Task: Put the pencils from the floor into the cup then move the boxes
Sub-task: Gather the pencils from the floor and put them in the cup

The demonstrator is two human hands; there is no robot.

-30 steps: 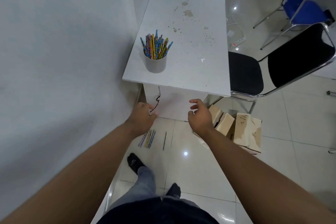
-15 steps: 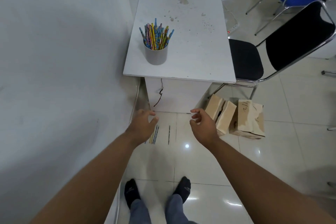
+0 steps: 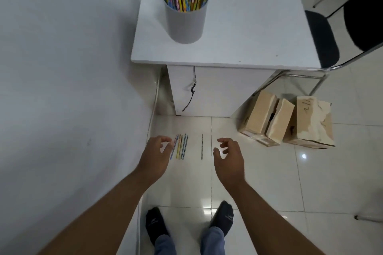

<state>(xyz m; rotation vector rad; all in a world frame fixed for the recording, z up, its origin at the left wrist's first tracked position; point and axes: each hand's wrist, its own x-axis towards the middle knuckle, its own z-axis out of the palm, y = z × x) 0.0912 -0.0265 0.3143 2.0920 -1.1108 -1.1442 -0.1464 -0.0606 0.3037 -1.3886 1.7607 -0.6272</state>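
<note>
Pencil cluster (image 3: 179, 147) on floor just right of left hand (image 3: 155, 156); right hand (image 3: 228, 159) beyond; both grips released, empty.

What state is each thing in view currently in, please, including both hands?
Left hand: open, empty, beside the pencil group.
Right hand: open, empty, right of the single pencil.
Pencil group: lying side by side on the floor.
Single pencil: lying flat, apart from the group.
Grey cup: upright on the white table, full of pencils.
Cardboard boxes: on the floor by the table, closed.
Black chair: upright, unoccupied.
</note>
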